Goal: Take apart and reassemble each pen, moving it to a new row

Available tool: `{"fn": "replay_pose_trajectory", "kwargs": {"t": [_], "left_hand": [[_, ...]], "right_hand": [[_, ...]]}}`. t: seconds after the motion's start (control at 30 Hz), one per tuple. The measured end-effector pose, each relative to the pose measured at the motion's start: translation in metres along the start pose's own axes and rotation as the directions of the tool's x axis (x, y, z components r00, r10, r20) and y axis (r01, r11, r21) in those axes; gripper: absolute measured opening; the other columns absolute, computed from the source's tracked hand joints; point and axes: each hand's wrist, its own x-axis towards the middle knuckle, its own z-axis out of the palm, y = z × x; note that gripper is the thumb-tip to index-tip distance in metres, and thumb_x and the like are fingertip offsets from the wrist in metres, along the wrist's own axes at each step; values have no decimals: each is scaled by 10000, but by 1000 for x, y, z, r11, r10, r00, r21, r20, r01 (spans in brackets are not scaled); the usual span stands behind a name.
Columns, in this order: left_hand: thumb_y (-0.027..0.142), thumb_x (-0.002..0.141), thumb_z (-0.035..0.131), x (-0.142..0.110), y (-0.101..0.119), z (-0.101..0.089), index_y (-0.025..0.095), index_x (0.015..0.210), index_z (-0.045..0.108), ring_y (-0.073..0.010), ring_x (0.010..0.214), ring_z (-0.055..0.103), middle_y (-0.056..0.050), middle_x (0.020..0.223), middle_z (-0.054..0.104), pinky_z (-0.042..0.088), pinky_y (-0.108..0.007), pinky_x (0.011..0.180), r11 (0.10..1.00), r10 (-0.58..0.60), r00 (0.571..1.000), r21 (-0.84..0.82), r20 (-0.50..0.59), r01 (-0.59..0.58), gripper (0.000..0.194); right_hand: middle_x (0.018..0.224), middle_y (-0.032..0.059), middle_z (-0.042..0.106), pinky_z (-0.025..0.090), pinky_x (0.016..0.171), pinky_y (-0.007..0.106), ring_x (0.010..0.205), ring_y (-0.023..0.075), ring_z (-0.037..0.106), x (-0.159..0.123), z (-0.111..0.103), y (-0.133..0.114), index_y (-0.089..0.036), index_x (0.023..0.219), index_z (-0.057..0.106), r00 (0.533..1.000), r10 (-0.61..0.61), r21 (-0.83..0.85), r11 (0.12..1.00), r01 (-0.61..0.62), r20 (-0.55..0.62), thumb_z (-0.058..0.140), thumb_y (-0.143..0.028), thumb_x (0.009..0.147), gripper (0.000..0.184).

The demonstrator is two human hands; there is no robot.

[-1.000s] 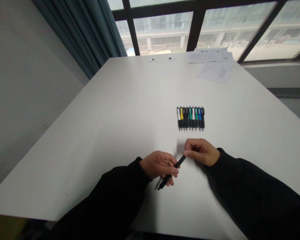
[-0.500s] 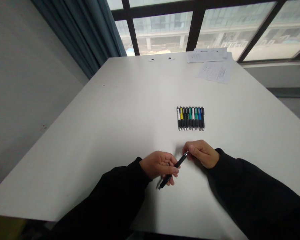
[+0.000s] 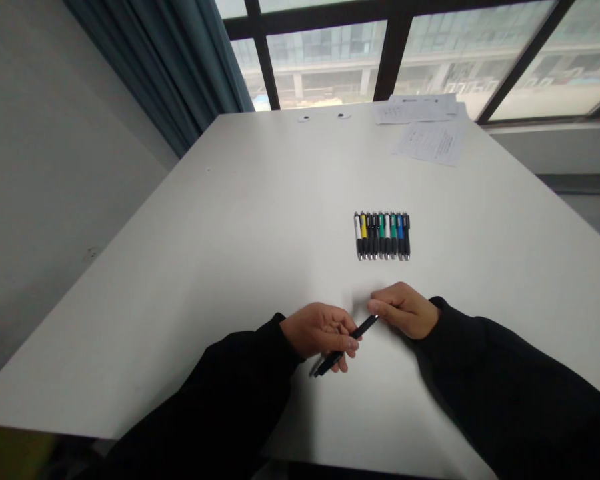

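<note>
Near the front of the table, my left hand (image 3: pixel 323 333) grips a black pen (image 3: pixel 365 327) between thumb and fingers. The pen slants from lower left to upper right, and its clicker end sticks out below the fingers. At the upper end, my right hand (image 3: pixel 403 310) is closed, thumb and curled fingers against the pen's silver tip. Most of the right fingertips are hidden behind the thumb. Beyond the hands lies a tight row of pens (image 3: pixel 382 237), side by side, in white, yellow, black, green and blue.
The white table (image 3: pixel 205 267) stretches toward a window. Printed papers (image 3: pixel 427 143) lie at its far right corner, and two small white-and-black pieces (image 3: pixel 343 116) are near the far edge. A blue curtain (image 3: pixel 180 67) hangs at the left.
The right thumb and fingers have shifted about the pen's tip, first covering it, then baring it, now closed against it. The left hand stays in place with the pen tilting slightly.
</note>
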Motion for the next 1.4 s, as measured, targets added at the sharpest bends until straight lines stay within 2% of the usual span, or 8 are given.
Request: {"fn": "replay_pose_trajectory", "kwargs": {"t": [0.4,0.53,0.67,0.9,0.97,1.07,1.17,1.4], "left_hand": [[368,618,870,0,-1,4,109,847,613,-169,520,684,-27,625,671,548,-228,472,999,30,999,-30,-20,-31,430],[377,648,859,2,4,2,121,865,575,-199,626,721,-73,740,725,570,-266,557,981,138,984,-119,-114,-151,439],[365,671,854,8,6,-3,135,902,557,-203,761,727,-93,825,754,572,-359,761,908,320,885,-159,-339,-389,441],[365,669,843,7,10,-9,119,816,642,-143,731,675,-33,766,713,558,-306,762,856,401,726,-53,-558,-514,350],[368,669,837,4,13,-8,103,842,659,-128,615,650,-23,673,688,561,-287,661,887,349,756,-66,-554,-457,363],[349,612,871,0,15,-2,83,909,648,-171,597,680,-70,674,714,570,-316,625,944,243,882,-111,-403,-311,457],[344,583,890,4,11,10,94,890,608,-214,628,712,-113,732,736,577,-340,623,974,140,951,-137,-275,-183,485],[308,574,899,18,2,23,122,874,557,-225,664,721,-51,694,702,579,-343,631,965,184,942,-129,-280,-227,492]], "right_hand": [[517,-66,312,248,475,251,479,76,279,0,3,-5,-191,564,356,999,24,10,1000,-24,-27,451,-490,973,516],[718,-12,566,401,553,246,588,108,496,-1,15,1,-187,949,501,999,-39,271,961,46,-31,588,-513,898,341],[842,-2,624,469,605,261,663,129,588,-3,30,0,-250,1292,308,999,36,288,957,-43,30,779,-358,782,703],[711,-22,591,411,474,213,548,95,517,5,28,2,-195,1109,520,978,116,500,866,-13,-174,713,-338,838,362],[666,-9,597,344,380,195,474,85,486,8,18,6,-165,923,592,941,215,590,807,-21,-262,748,-371,794,289],[602,-21,578,305,374,192,450,78,466,14,6,9,-160,885,650,879,326,732,681,37,-348,804,-347,727,289],[560,-33,551,326,404,200,461,80,452,25,4,7,-164,889,682,891,353,834,550,49,-286,813,-315,708,271],[549,22,570,178,332,190,394,71,339,63,20,-1,-125,674,646,977,211,938,331,-104,34,615,-447,810,352]]}}
